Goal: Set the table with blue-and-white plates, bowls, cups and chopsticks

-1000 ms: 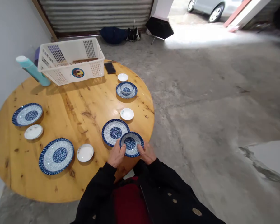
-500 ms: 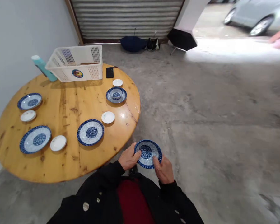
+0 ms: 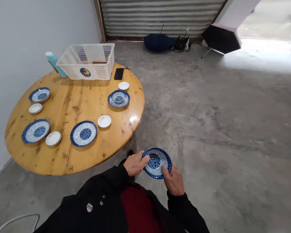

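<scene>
Both hands hold a blue-and-white plate in front of my body, past the table's near right edge. My left hand grips its left rim, with the thumb over the inside. At the lower right rim, my right hand pinches it, thumb on top and fingers hidden underneath. A second edge shows at its left, but I cannot tell whether another piece lies under it. Closest on the table are a large blue-rimmed plate and a small white dish.
The round wooden table bears more blue-rimmed plates, small white dishes, and a patterned bowl on a plate. At its back are a white plastic basket, a turquoise bottle and a phone. Open umbrellas lie by the shutter.
My view has swung to the right, so the table's contents sit farther left. Both hands still hold the plate in nearly the same pose.
</scene>
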The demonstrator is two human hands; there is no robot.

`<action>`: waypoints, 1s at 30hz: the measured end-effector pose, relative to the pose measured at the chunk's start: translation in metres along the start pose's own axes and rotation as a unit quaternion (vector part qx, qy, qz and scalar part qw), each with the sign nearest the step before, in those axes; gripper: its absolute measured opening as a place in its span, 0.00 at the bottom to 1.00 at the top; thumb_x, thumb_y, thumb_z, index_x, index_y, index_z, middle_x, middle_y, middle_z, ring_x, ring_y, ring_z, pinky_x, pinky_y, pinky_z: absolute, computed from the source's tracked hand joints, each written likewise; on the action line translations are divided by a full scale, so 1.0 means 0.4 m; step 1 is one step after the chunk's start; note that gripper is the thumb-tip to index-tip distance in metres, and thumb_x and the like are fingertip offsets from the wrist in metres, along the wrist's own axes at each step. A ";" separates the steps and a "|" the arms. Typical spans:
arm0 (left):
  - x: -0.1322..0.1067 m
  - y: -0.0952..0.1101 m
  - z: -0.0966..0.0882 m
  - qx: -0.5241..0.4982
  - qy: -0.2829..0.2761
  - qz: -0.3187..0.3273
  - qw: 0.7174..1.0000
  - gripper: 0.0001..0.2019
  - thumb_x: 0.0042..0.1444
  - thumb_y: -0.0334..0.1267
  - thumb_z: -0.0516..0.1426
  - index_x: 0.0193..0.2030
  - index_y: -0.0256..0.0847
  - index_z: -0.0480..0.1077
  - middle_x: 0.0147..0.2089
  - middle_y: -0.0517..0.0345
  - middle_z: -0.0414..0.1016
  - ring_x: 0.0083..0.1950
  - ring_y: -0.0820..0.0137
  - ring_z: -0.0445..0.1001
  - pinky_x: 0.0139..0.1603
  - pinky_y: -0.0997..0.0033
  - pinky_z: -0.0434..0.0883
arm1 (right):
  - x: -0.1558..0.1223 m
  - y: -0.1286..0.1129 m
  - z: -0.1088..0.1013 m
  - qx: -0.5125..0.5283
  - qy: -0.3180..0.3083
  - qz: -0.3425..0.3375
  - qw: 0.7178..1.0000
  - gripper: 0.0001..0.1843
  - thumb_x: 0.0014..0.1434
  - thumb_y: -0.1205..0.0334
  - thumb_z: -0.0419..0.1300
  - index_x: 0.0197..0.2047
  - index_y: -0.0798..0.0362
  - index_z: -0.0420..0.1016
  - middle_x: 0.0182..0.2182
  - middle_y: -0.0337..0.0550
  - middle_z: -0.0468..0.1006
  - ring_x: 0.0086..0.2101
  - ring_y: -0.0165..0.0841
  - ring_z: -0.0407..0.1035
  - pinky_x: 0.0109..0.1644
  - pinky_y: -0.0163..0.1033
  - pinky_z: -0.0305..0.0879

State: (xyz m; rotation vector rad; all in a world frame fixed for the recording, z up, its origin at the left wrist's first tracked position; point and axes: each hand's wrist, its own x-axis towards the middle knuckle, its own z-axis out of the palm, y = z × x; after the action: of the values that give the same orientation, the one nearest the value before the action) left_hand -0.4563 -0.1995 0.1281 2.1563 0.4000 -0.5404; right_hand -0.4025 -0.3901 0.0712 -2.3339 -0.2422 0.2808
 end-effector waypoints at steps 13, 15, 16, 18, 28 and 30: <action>0.284 0.038 -0.195 -0.078 0.129 -0.034 0.988 0.20 0.68 0.48 0.42 0.51 0.42 0.70 0.45 0.47 0.74 0.48 0.57 0.76 0.50 0.60 0.69 | 0.444 -0.138 -0.005 -0.005 -0.089 -0.052 0.995 0.22 0.56 0.44 0.51 0.33 0.54 0.77 0.30 0.53 0.82 0.32 0.45 0.75 0.38 0.45 0.69; 0.316 0.034 -0.243 -0.087 0.169 -0.047 0.981 0.19 0.68 0.47 0.43 0.51 0.41 0.70 0.45 0.48 0.72 0.48 0.59 0.75 0.51 0.60 0.69 | 0.521 -0.185 0.012 -0.011 -0.106 -0.085 0.991 0.23 0.56 0.44 0.51 0.33 0.54 0.77 0.29 0.52 0.81 0.31 0.43 0.74 0.38 0.44 0.68; 0.330 0.032 -0.268 -0.089 0.187 -0.052 0.977 0.19 0.68 0.46 0.43 0.50 0.41 0.70 0.44 0.48 0.72 0.48 0.59 0.74 0.52 0.60 0.69 | 0.556 -0.210 0.022 -0.011 -0.112 -0.100 0.989 0.23 0.56 0.45 0.51 0.33 0.54 0.77 0.28 0.51 0.81 0.31 0.42 0.73 0.38 0.43 0.68; 0.352 0.028 -0.318 -0.085 0.223 -0.062 0.969 0.17 0.68 0.44 0.43 0.48 0.41 0.71 0.43 0.50 0.72 0.48 0.60 0.74 0.52 0.61 0.69 | 0.620 -0.263 0.046 -0.010 -0.120 -0.127 0.985 0.22 0.57 0.46 0.50 0.32 0.54 0.76 0.27 0.50 0.80 0.29 0.41 0.72 0.37 0.42 0.67; 0.443 -0.009 -0.556 -0.049 0.418 -0.160 0.893 0.14 0.67 0.39 0.48 0.52 0.37 0.69 0.48 0.46 0.77 0.51 0.59 0.75 0.50 0.63 0.68 | 0.891 -0.548 0.189 -0.029 -0.172 -0.279 0.944 0.13 0.54 0.52 0.47 0.28 0.49 0.65 0.22 0.42 0.70 0.27 0.37 0.65 0.34 0.40 0.58; 0.470 -0.024 -0.589 -0.039 0.437 -0.206 0.874 0.14 0.67 0.39 0.49 0.52 0.36 0.69 0.46 0.46 0.78 0.50 0.58 0.77 0.49 0.64 0.68 | 0.943 -0.581 0.231 -0.041 -0.203 -0.305 0.930 0.12 0.53 0.52 0.47 0.28 0.49 0.66 0.23 0.44 0.71 0.28 0.38 0.66 0.35 0.40 0.59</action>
State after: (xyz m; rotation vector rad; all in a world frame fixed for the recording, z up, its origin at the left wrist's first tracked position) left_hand -0.2441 0.0134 0.1532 2.1300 1.3677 0.2833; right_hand -0.0873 -0.0697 0.1251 -2.1289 -1.1712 0.4392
